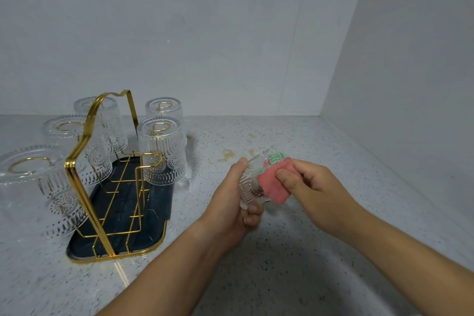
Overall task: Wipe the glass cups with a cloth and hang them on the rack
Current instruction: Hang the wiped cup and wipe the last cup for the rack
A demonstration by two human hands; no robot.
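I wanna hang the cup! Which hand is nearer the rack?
Left. The left hand, holding the cup, sits right of the rack; the right hand, holding the cloth, is farther right.

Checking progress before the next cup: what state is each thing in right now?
held cup: tilted, gripped by left hand.
cloth: pinched by right hand, pressed against held cup.
five other cups: upside down on pegs of the rack.
front right peg: empty.
tray: flat under rack.
counter: yellowish stain behind the hands.
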